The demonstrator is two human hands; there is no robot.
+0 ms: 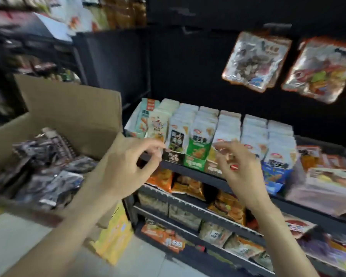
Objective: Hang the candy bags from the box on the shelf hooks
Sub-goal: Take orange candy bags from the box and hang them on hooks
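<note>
1. Behind everything is a dark shop wall [188,66] with black shelves [198,174] in front of it, and the picture is blurred by motion.
2. One open cardboard box [72,108] stands at the left, with its back flap up.
3. Inside the box lie many dark candy bags [40,168] in a loose pile; I cannot count them because of the blur.
4. On the top shelf, white snack packs [228,128] stand in about seven rows, close together.
5. On the lower shelves lie orange bags [188,185] and pale bags [214,232]; their number I cannot tell.
6. Two groups of shiny bags [256,60] hang on the wall at the upper right, one beside the other.
7. The left hand [126,170] is beside the box's right edge, fingers loosely curled, holding nothing.
8. The right hand [240,166] is in front of the top shelf, fingers also loosely bent and empty, with one red-painted thumbnail [234,167] showing.
</note>
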